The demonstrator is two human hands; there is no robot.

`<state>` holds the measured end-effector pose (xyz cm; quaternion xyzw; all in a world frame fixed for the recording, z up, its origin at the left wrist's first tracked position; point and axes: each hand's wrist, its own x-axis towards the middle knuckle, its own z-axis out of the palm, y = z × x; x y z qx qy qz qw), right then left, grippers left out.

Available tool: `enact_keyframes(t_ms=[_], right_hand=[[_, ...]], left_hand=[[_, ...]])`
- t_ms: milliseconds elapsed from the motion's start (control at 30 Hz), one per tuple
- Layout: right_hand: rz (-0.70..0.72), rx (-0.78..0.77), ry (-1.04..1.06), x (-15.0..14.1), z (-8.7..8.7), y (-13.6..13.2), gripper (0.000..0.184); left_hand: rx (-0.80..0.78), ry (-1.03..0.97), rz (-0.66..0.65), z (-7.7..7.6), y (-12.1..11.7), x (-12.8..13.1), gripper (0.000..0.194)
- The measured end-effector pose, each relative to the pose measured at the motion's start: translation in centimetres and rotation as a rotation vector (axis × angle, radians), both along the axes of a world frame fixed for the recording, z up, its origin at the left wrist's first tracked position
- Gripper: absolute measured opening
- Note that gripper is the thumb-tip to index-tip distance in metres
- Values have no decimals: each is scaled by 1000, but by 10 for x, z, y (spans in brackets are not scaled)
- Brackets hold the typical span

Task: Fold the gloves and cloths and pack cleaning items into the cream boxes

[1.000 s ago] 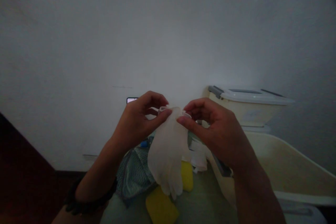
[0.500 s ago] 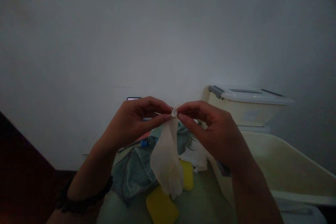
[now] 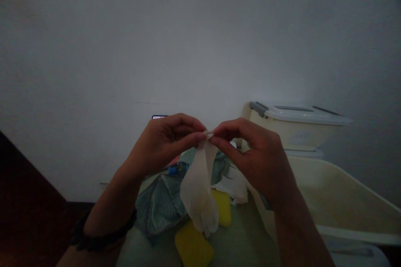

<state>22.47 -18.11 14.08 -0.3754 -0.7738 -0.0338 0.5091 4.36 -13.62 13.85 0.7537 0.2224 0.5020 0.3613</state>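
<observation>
A thin whitish disposable glove [image 3: 199, 192] hangs fingers down in the middle of the view. My left hand [image 3: 171, 139] pinches its gathered cuff between thumb and fingertips. From the other side, my right hand [image 3: 250, 146] pinches the same cuff, the fingertips of both hands almost meeting. Behind and below the glove lie two yellow sponges [image 3: 194, 244], partly covered by it. A green-blue textured cloth [image 3: 163, 202] is spread to the left of the glove. Crumpled white material [image 3: 233, 185] lies to the right, below my right hand.
An open cream plastic bin [image 3: 338, 187] stands at the right, with a lidded box [image 3: 291, 131] behind it against the wall. A phone's top edge [image 3: 159, 117] shows behind my left hand. A blue-capped item [image 3: 173, 170] sits on the greenish table [image 3: 247, 238].
My hands have drawn together, bunching the glove's cuff, which was spread wider a second ago. The glove now hangs narrower. In the last half second the hands have shifted only slightly.
</observation>
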Motion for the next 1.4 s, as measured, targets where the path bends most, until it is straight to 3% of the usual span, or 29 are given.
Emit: enact_keyframes(t_ms=[233,433,667,800,900,1100,1233,1400], right_hand=[[16,64,-45,1,0,2,6],[-34,109,-17,2,-1,1,5],[21,86,-31,0,0,1,6],[27,76,-13,-1,0,1,6],[58,44,-26,-1,0,1,8],[18,-94,153,7,-2,3,34],[93,-244,195,8,-3,1,26],[143,-313,200,1,-2,-2,13]], left_hand=[[-3,-25,26,0,1,0,9],[9,-37,125,-1,5,-1,12],[30,-16,25,2,-3,4,7],[30,-1,-51,3,-6,3,14],[37,-14,-14,2,-3,1,14],[61,-40,108,0,1,-3,10],[87,-41,117,0,0,-4,13],[87,-53,81,0,-3,-1,16]])
